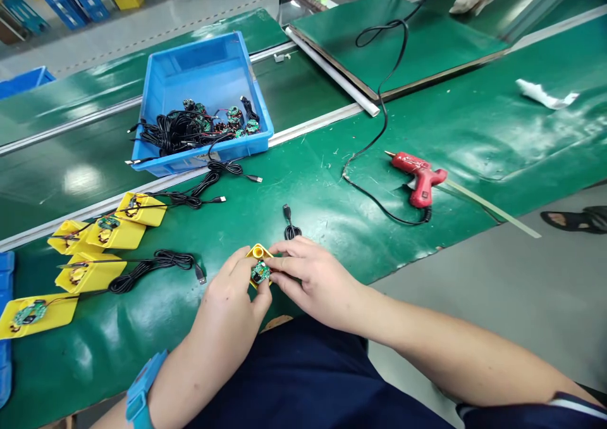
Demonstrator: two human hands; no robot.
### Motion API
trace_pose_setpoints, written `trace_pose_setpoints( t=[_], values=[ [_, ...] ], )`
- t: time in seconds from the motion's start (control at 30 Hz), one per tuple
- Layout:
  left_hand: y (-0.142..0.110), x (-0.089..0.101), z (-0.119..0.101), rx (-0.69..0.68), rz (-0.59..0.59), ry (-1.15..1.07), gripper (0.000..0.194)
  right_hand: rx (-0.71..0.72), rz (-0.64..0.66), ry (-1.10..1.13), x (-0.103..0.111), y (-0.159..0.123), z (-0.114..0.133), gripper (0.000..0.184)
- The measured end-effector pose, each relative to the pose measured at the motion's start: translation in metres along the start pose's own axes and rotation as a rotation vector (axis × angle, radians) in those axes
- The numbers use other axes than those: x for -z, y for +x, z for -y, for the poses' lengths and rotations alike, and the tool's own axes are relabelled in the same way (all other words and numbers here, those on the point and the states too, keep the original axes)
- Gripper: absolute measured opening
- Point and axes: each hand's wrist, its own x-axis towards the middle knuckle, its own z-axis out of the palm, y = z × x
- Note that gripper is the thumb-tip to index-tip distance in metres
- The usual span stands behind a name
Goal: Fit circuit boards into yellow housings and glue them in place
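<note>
Between my two hands, near the table's front edge, is a yellow plastic housing [257,251] with a round post at its far corner. A small green circuit board [260,271] sits at its opening. My left hand [237,286] wraps round the housing's left side, thumb at the near end. My right hand [313,277] has its fingertips closed at the right edge of the board; whether they pinch the board or a wire is hidden. Just beyond the right hand lies a bundled black USB cable [291,226], its plug pointing away.
Several yellow housings [123,231] with boards and black cables stand at the left. A blue bin [199,68] of wired boards is behind them. A red glue gun [417,174] with a glue stick lies to the right, its cord trailing back. White scrap [545,93] lies far right.
</note>
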Motion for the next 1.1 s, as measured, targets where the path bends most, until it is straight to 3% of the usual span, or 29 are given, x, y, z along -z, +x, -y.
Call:
trace_pose_setpoints(
  t=[0.17, 0.37, 0.63, 0.77, 0.93, 1.1],
  values=[
    [-0.006, -0.008, 0.006, -0.045, -0.132, -0.014, 0.024, -0.094, 0.038, 0.1, -0.005, 0.003, 0.003, 0.019],
    [-0.008, -0.012, 0.008, 0.01, -0.09, -0.077, 0.022, -0.128, 0.088, 0.045, -0.004, 0.007, 0.007, 0.02],
    [-0.007, -0.016, 0.015, 0.167, -0.016, -0.273, 0.02, 0.084, 0.157, -0.291, -0.006, -0.004, 0.003, 0.031],
    [-0.004, -0.016, 0.013, 0.166, -0.03, -0.294, 0.019, 0.218, 0.19, -0.485, -0.006, -0.014, -0.004, 0.038],
    [-0.002, -0.014, 0.01, 0.124, -0.017, -0.214, 0.021, 0.293, 0.193, -0.556, 0.001, -0.017, -0.004, 0.035],
    [-0.004, -0.014, 0.011, 0.12, -0.04, -0.226, 0.021, 0.269, 0.312, -0.522, 0.011, -0.002, 0.001, 0.03]
  ],
)
